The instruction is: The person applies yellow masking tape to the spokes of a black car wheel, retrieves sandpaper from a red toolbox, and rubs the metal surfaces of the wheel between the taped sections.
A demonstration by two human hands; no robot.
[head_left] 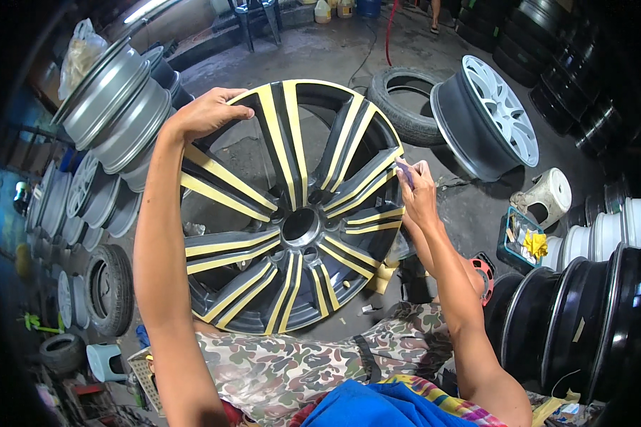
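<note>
A large black alloy wheel point(300, 226) with pale yellow stripes along its spokes is tilted up in front of me, above my lap. My left hand point(208, 114) grips its upper left rim, with the thumb over the front edge and the fingers mostly hidden behind. At the rim's right side, my right hand point(419, 186) pinches a small dark purple piece point(406, 173), perhaps folded sandpaper, against the end of a spoke. How the wheel is supported from below cannot be seen.
Silver wheels point(114, 99) are stacked at the left. A loose tire point(406, 107) and a grey wheel point(488, 117) lie beyond on the right. Nearer are a white stool point(548, 196), a basket point(512, 238) with a yellow cloth, and black rims point(576, 320).
</note>
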